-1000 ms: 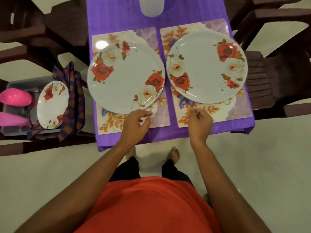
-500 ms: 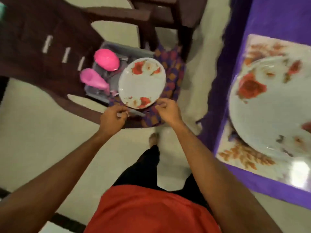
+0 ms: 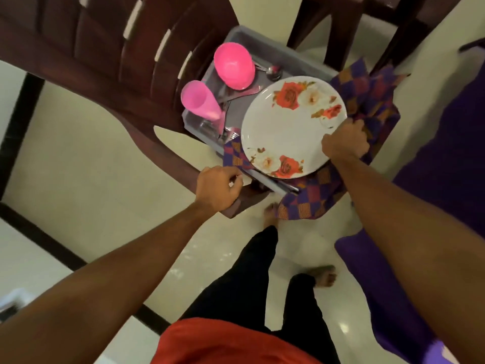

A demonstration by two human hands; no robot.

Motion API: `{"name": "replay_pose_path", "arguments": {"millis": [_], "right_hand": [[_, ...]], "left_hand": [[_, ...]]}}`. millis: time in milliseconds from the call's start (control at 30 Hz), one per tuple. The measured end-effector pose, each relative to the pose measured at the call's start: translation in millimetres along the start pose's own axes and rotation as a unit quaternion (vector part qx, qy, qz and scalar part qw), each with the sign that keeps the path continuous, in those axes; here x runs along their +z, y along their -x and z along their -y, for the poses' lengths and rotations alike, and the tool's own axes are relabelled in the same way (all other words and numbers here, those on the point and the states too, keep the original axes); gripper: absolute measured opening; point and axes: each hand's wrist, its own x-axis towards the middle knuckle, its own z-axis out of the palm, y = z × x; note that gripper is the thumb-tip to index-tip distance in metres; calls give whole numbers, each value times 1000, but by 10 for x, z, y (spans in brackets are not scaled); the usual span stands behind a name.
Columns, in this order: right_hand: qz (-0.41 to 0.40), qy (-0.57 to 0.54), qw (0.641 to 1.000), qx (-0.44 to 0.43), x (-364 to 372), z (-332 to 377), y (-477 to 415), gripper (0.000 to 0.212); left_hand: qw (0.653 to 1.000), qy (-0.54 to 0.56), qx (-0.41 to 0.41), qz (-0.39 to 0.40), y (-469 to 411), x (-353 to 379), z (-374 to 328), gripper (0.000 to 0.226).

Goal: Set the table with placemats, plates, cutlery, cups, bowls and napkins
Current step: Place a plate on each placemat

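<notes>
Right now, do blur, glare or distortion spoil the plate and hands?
Head view: plate, left hand and right hand read sharp; head view: light dim and warm, small glare on the floor; head view: wide-angle lens bends the chair toward the edges.

Right hand grips rim of floral plate.

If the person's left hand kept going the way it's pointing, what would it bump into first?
The left hand would probably meet the grey tray's near rim and the checked napkin draped there, before the plate the right hand grips. Depth is unclear.
</notes>
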Motion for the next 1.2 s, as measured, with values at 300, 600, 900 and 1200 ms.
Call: {"name": "replay_pose_path", "arguments": {"millis": [300,600,900,1200], "right_hand": [[-38,9,999,11,-34,-26,-238,61],[26,101,995,0,-276,65,-421,46],[-9,-20,999,28,-267,34,-188,48],[-64,-214,974,-32,-750,-214,362,18]], "left_hand": [[1000,10,-2,-16,-14,86,40,18],[1000,-3,-4,-13,-38,111,66,23],[1000,-19,-2,-3,-51,112,81,29],[980,59,-173,80,-282,-49,-253,16]]}}
